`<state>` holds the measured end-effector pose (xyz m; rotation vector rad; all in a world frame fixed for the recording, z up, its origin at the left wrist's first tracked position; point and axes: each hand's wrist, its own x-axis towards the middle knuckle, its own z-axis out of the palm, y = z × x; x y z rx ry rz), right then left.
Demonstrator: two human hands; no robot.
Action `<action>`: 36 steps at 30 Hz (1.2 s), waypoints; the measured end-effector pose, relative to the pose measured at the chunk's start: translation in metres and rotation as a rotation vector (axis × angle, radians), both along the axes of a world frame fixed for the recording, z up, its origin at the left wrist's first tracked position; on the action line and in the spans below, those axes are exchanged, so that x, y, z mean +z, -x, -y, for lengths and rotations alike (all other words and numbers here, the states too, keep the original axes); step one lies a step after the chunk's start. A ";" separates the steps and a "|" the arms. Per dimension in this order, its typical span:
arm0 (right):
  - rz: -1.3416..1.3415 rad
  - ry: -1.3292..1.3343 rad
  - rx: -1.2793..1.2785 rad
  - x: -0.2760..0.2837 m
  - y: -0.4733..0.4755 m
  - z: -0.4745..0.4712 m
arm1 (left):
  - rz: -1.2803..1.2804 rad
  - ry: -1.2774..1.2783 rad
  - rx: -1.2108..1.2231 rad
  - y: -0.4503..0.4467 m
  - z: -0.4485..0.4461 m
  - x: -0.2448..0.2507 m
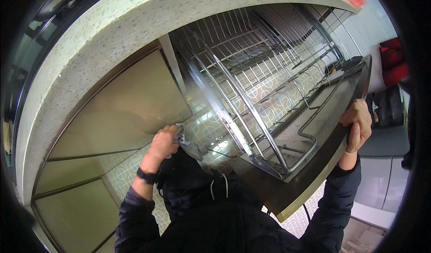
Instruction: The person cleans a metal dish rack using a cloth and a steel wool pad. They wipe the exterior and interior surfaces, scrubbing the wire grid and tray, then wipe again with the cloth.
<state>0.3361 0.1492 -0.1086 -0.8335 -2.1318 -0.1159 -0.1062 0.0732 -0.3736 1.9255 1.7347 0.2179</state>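
Note:
A pull-out cabinet drawer with a chrome wire basket (269, 74) extends from under the counter. My right hand (358, 126) grips the outer edge of its dark front panel (323, 145). In my left hand (164, 141) is a crumpled grey cloth (192, 150), hanging partly below the fingers. That hand is beside the lower edge of a beige cabinet door (134, 98), left of the drawer's metal side rail (229, 121). Whether the cloth touches the door or rail cannot be told.
A speckled stone countertop (84, 47) curves overhead along the left. Patterned tiles (124, 173) cover the floor. On the right are a red item (394, 62), a dark counter (387, 143) and white cabinets (372, 180). A small dark object (352, 64) sits at the drawer's far corner.

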 end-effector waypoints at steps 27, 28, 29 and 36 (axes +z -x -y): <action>-0.039 0.048 0.028 -0.003 -0.007 0.000 | -0.188 0.124 0.501 0.146 0.149 -0.075; -0.030 0.045 0.030 -0.003 -0.008 -0.001 | -0.105 -0.019 0.464 0.131 0.127 -0.065; -0.025 0.041 0.024 -0.002 -0.008 -0.001 | 0.029 0.083 0.383 0.110 0.104 -0.056; -0.048 0.048 -0.012 0.000 -0.002 0.001 | 0.158 0.574 -0.701 -0.126 0.017 -0.119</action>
